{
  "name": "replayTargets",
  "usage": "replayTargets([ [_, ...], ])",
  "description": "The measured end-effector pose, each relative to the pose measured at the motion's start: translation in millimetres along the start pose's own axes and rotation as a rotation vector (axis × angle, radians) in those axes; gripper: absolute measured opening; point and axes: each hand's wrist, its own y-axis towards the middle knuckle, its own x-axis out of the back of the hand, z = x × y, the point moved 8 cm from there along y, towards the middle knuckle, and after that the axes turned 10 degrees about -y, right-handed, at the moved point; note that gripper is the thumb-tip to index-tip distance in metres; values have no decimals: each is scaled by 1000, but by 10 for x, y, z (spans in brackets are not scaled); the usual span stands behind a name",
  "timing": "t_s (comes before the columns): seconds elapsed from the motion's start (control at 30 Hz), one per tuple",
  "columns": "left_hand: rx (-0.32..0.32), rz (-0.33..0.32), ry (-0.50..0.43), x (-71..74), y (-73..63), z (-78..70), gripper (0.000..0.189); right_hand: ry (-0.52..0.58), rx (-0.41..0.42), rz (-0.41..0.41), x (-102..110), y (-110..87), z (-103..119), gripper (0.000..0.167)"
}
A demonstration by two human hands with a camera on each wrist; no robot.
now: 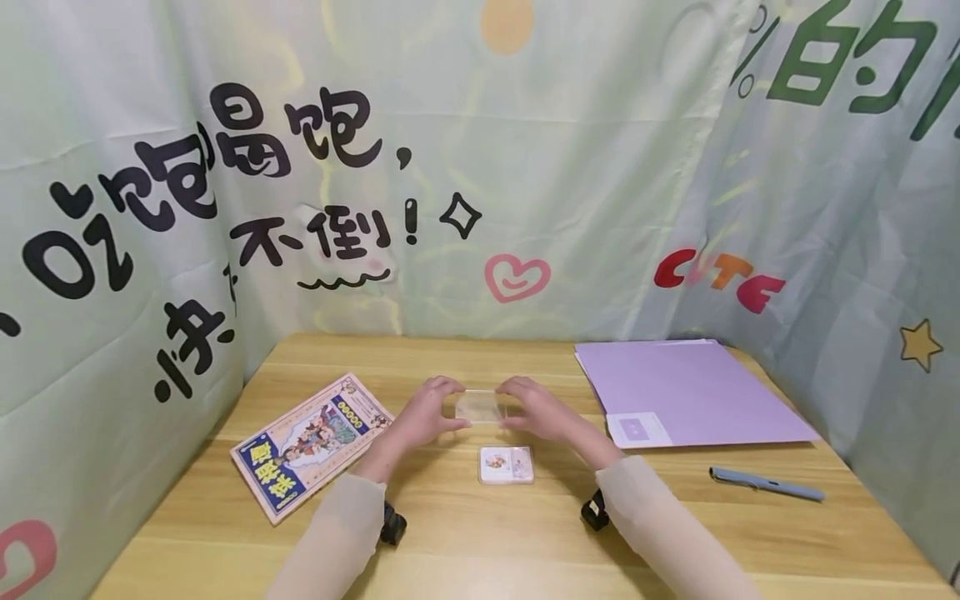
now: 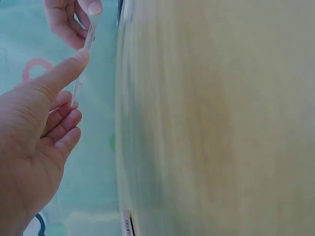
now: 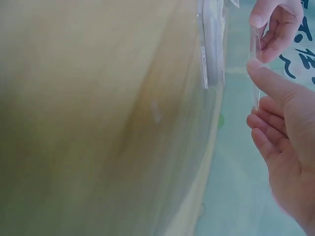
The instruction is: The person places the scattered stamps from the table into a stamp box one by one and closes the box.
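A thin, clear rectangular plastic piece (image 1: 481, 407) is held up above the middle of the table. My left hand (image 1: 427, 414) pinches its left end between thumb and fingers, and my right hand (image 1: 543, 410) pinches its right end the same way. Seen edge-on in the left wrist view, the plastic piece (image 2: 80, 83) runs between the two thumbs. From the right wrist, its narrow edge (image 3: 256, 93) shows beside my thumb. Below the hands lies a small flat case (image 1: 506, 467) with a pale border and little coloured pictures.
A colourful comic-style booklet (image 1: 300, 454) lies slanted at left, partly behind my left forearm. Purple folders (image 1: 693, 392) with a white label lie at back right, a blue-grey pen (image 1: 767, 484) in front of them. Printed curtains (image 1: 420, 283) surround the wooden table (image 1: 517, 550).
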Motion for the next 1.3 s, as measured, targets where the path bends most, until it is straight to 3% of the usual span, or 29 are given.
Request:
replayTargets([
  [0.2, -42, 43, 9, -73, -90, -168, 62, 56, -30, 37, 68, -186, 31, 55],
  [0.53, -57, 141, 25, -219, -249, -297, 64, 100, -43, 85, 87, -447, 111, 56],
  [0.83, -81, 220, 32, -360, -302, -399, 61, 106, -23, 149, 49, -551, 142, 56],
  [1.3, -70, 271, 68, -471, -308, -424, 63, 135, -11, 201, -16, -603, 136, 53],
])
